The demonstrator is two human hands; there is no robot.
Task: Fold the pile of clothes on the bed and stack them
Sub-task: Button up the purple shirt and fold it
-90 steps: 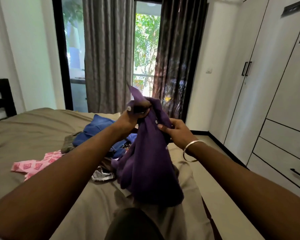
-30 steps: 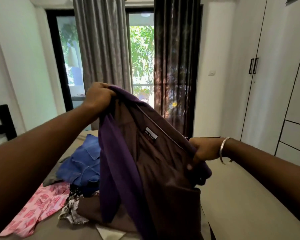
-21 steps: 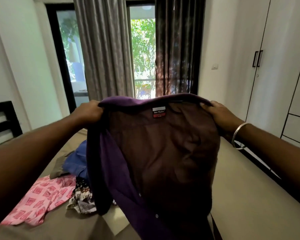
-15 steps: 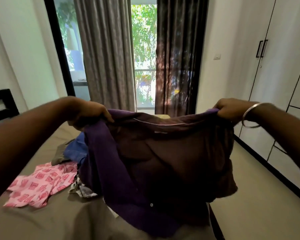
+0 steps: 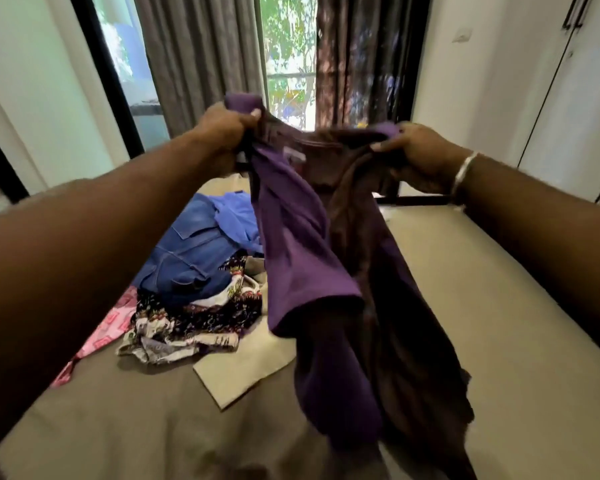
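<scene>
1. Left hand (image 5: 224,128) and right hand (image 5: 417,151) are gripping a purple shirt (image 5: 312,258) at its top edge, holding it above the bed (image 5: 471,292).
2. Blue garments (image 5: 194,251), a patterned cloth (image 5: 194,323) and a pink cloth (image 5: 104,327) are lying piled on the bed.

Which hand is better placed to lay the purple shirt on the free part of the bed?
Probably the right hand: it grips the purple shirt above bare bed, while the left hand is above the pile.
</scene>
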